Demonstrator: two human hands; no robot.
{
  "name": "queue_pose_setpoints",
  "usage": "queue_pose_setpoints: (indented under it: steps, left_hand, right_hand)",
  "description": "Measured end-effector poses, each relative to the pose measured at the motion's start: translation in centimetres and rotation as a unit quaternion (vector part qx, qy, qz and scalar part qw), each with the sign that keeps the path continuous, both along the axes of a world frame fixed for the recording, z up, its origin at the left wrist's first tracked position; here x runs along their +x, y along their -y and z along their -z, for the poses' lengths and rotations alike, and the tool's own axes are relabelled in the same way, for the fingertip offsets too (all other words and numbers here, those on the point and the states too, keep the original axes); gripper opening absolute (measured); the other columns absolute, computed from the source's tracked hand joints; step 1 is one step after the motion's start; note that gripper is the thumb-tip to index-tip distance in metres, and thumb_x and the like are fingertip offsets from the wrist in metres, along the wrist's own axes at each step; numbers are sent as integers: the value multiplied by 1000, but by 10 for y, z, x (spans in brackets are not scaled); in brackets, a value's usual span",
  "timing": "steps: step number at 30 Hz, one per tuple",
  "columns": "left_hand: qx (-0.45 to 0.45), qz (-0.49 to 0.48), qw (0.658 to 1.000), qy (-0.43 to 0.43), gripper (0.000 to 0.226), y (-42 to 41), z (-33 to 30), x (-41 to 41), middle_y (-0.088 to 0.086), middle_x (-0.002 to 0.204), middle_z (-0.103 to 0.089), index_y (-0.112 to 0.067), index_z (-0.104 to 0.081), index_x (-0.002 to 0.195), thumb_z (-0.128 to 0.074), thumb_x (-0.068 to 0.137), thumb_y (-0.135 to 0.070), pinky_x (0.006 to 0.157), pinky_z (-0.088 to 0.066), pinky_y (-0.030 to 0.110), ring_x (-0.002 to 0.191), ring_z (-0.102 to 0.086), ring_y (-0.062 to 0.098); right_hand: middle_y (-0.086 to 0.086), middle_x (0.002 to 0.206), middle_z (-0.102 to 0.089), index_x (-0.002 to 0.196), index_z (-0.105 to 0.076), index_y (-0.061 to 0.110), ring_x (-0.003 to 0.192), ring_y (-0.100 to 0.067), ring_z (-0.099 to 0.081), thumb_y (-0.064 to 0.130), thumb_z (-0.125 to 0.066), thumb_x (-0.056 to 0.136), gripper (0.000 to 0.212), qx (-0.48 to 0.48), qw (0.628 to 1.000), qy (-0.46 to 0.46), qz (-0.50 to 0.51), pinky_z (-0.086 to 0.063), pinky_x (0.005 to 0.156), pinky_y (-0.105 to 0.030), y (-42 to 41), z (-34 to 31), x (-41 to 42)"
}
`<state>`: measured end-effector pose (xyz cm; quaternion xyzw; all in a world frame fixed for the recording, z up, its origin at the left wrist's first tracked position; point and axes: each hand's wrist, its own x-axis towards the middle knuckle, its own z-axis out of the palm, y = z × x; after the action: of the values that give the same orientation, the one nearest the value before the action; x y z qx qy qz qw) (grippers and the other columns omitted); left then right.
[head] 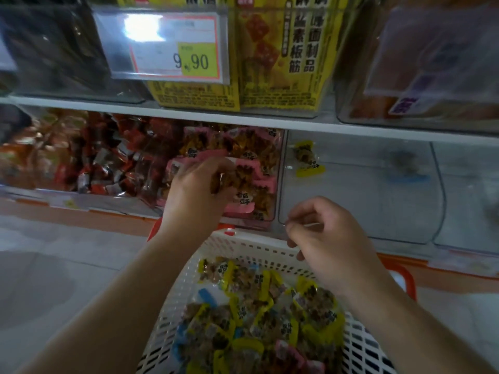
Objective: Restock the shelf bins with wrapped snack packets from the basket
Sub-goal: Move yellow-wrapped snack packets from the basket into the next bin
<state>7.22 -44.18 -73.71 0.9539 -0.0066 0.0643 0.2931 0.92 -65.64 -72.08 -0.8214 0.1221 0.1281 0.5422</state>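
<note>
A white perforated basket [189,282] below the shelf holds several wrapped snack packets [259,314], mostly yellow-edged, a few blue and pink. My left hand [197,193] reaches into the clear bin of pink-edged packets [259,168] and pinches a brown packet there. My right hand [329,244] hovers over the basket's far rim with fingers loosely curled and nothing visible in them. The clear bin [359,201] to the right holds a single yellow-edged packet [307,157].
A bin of red-wrapped snacks [89,157] sits left of the pink bin. Above the white shelf board [243,118] stand yellow boxes [280,55] and a price tag reading 9.90 [167,44]. A further clear bin [467,195] is at far right. An orange basket handle [407,279] shows.
</note>
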Motion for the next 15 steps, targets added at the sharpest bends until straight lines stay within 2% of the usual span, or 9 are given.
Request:
queue_pose_setpoints:
  steps: [2, 4, 7, 12, 15]
  left_hand:
    - [55, 29, 998, 31, 47, -3, 11, 5, -9, 117, -66, -25, -69, 122, -86, 80, -14, 101, -48, 47, 120, -54, 28]
    - [85, 36, 995, 39, 51, -6, 20, 7, 0, 122, -69, -23, -68, 123, -87, 77, -14, 101, -46, 49, 119, -53, 33]
    - [128, 27, 991, 38, 54, -7, 25, 5, 6, 130, -62, -26, -65, 127, -87, 79, -16, 103, -44, 51, 123, -47, 34]
    - [112, 6, 994, 14, 54, -4, 23, 2, 9, 137, -50, -29, -62, 130, -83, 83, -14, 107, -41, 53, 129, -39, 34]
    - [79, 8, 997, 13, 57, -6, 17, -3, 3, 136, -51, -31, -62, 132, -80, 84, -8, 110, -40, 49, 129, -40, 30]
  right_hand:
    - [11, 95, -72, 96, -66, 34, 76, -8, -71, 26, -69, 100, 9, -9, 1000, 2, -5, -63, 69, -37, 2, 0, 0]
    - [13, 97, -71, 98, -65, 35, 75, -6, -70, 28, -69, 100, 9, -14, 1000, 1, -12, -60, 64, -30, 3, -1, 1]
    - [12, 93, -71, 96, -65, 35, 74, -7, -69, 26, -69, 99, 10, -13, 1000, -4, -21, -58, 63, -31, 4, 0, 0]
    - [10, 89, -71, 94, -67, 32, 62, -9, -66, 21, -68, 99, 12, -26, 999, -7, -37, -48, 48, -24, 3, -2, -3]
    - [10, 89, -71, 95, -66, 32, 69, -15, -69, 19, -68, 100, 13, -24, 999, -14, -39, -54, 53, -31, 2, -5, -1]
